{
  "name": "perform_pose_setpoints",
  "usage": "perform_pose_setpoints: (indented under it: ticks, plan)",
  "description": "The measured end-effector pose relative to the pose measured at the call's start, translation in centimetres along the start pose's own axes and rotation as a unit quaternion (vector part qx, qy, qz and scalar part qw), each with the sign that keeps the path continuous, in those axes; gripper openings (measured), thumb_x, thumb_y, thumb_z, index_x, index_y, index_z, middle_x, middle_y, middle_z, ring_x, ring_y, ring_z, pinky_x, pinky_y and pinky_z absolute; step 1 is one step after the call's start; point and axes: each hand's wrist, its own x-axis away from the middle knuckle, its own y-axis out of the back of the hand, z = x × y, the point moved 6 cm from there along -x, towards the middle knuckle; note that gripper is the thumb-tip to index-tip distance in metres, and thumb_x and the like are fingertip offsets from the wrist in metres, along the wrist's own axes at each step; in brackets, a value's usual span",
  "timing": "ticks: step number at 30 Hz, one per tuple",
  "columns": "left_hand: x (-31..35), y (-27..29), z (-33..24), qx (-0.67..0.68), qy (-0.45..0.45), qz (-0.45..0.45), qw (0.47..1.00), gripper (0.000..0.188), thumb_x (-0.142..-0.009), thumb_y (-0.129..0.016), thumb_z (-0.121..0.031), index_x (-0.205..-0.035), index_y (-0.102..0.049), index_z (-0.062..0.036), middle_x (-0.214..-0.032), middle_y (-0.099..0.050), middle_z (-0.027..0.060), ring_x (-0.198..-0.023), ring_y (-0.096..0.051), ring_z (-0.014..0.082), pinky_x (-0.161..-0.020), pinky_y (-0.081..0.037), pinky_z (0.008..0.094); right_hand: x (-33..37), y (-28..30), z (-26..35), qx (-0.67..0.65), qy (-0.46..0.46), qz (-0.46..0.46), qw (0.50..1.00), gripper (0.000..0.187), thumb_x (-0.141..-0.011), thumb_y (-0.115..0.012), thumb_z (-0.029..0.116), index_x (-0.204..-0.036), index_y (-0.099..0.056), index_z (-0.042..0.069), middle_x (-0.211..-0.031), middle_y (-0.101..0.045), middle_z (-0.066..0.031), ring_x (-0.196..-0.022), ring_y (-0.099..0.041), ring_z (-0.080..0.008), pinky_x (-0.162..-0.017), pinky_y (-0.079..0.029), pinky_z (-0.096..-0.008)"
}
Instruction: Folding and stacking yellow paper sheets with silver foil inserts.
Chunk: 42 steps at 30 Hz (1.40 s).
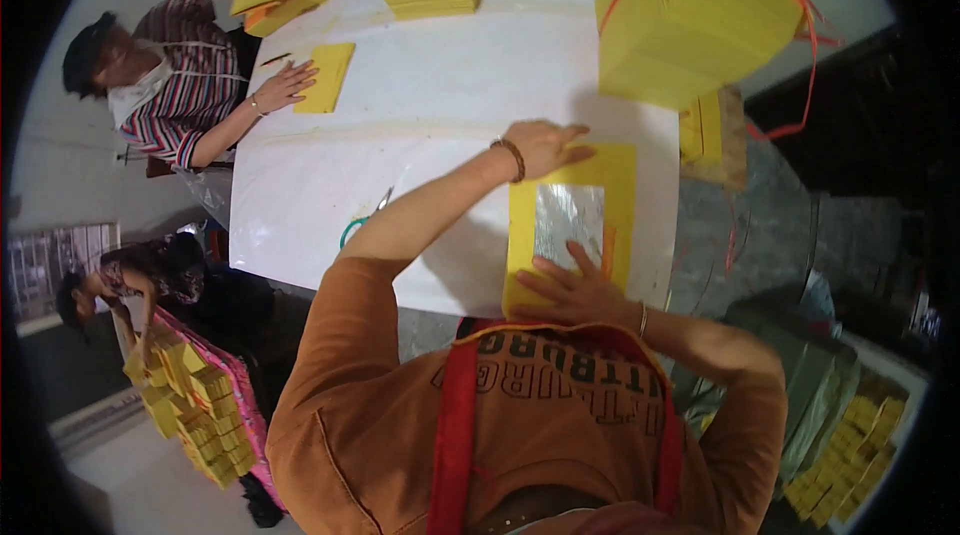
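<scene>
My right hand (570,293) lies, fingers apart, on yellow paper (521,225) right of centre; my left hand (548,146) is at the top edge, whether pinching I can't tell. White table (450,75) (faintly streaked) fills the upper middle; grey floor (715,205) shows right.

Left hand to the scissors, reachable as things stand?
Likely yes: the scissors lie on the white table beside the left forearm, nothing visibly on top of them. The left hand would have to draw back from the yellow paper's far edge.
</scene>
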Motion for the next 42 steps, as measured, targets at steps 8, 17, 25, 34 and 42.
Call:
perform_pose_setpoints:
  ticks: [8,17,25,34,42]
  plan:
    - [-0.3,0.6,0.5,-0.023,0.019,-0.005,1.0,0.057,-0.088,-0.031,-0.058,-0.129,-0.043,-0.0204,-0.11,-0.06,0.0135,-0.107,-0.053,0.0302,-0.089,-0.041,0.0421,-0.5,0.6,-0.3,-0.02,0.01,-0.002,1.0,0.041,-0.083,-0.048,0.038,-0.124,-0.045,0.038,-0.138,-0.035,-0.001,-0.128,-0.031,-0.0228,-0.1,-0.021,-0.0601]
    - [7.2,3.4,3.3,0.194,-0.007,-0.353,0.915,0.056,-0.092,-0.029,-0.048,-0.138,-0.03,-0.0148,-0.14,-0.033,0.0138,-0.127,-0.033,0.0268,-0.102,-0.024,0.0474,1.5,5.3,-1.5,-0.003,-0.137,-0.021,0.99,0.055,-0.088,-0.034,0.055,-0.133,-0.036,0.024,-0.145,-0.022,-0.0096,-0.135,-0.019,-0.0251,-0.105,-0.01,-0.0574]
    - [11.4,-11.7,2.2,0.629,0.06,-0.254,0.732,0.071,-0.091,-0.016,-0.06,-0.143,-0.01,-0.012,-0.146,-0.019,0.0115,-0.132,-0.025,0.0243,-0.107,-0.023,0.0341,9.6,-7.3,-9.5,-0.658,-0.403,-0.428,0.47,0.06,-0.096,-0.017,0.048,-0.144,-0.006,0.013,-0.149,-0.007,-0.0086,-0.137,-0.01,-0.0221,-0.11,-0.008,-0.0328]
    - [10.1,-17.5,3.6,0.873,0.063,-0.103,0.473,0.069,-0.089,-0.026,-0.062,-0.135,-0.033,-0.0113,-0.131,-0.043,0.0089,-0.116,-0.045,0.0246,-0.094,-0.042,0.0382,8.1,-9.8,-9.5,-0.704,-0.314,-0.388,0.505,0.059,-0.098,-0.024,0.038,-0.143,-0.003,0.007,-0.148,-0.009,-0.0087,-0.135,-0.012,-0.0188,-0.109,-0.016,-0.0312]
    - [10.1,-17.7,4.5,0.8,0.148,-0.118,0.57,0.067,-0.092,-0.024,-0.058,-0.137,-0.031,-0.0092,-0.132,-0.043,0.0075,-0.115,-0.046,0.0219,-0.092,-0.042,0.0333,8.2,-7.6,-8.8,-0.651,-0.317,-0.356,0.59,0.064,-0.097,-0.023,0.044,-0.142,-0.002,0.003,-0.148,-0.008,-0.0102,-0.136,-0.01,-0.0206,-0.109,-0.014,-0.0311]
